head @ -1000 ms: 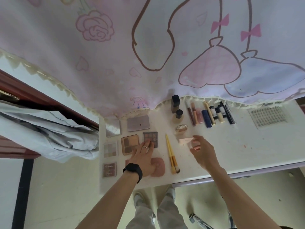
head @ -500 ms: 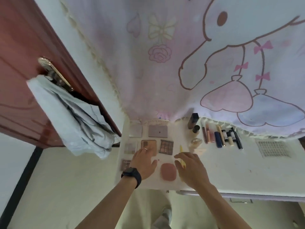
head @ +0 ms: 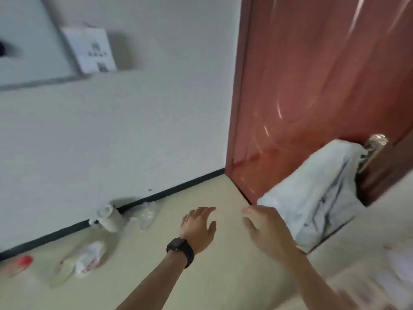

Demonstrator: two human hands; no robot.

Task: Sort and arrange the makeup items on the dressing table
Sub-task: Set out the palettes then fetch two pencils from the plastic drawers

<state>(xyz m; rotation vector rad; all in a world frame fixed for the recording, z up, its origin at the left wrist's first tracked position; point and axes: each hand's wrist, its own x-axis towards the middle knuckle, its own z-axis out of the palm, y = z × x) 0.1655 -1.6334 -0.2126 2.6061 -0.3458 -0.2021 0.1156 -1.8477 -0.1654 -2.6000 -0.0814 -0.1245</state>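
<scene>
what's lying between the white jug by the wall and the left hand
A crumpled clear plastic bag lies on the floor between the white jug and the left hand; the rest is bare floor. Head view, blurred.

I see wall (head: pixel 134 130) left, door (head: pixel 312 86) right. Cloth (head: pixel 312 198) hangs on door handle (head: pixel 377 140). Cup (head: pixel 109 218), bag (head: pixel 146 212) on floor (head: pixel 223 276) against wall, left of my left hand (head: pixel 199 229).

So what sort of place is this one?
Probably a plain domestic room, maybe a bedroom: a glossy red-brown wooden door with a pale grey garment hung on its handle, and a white painted wall with black skirting.
</scene>
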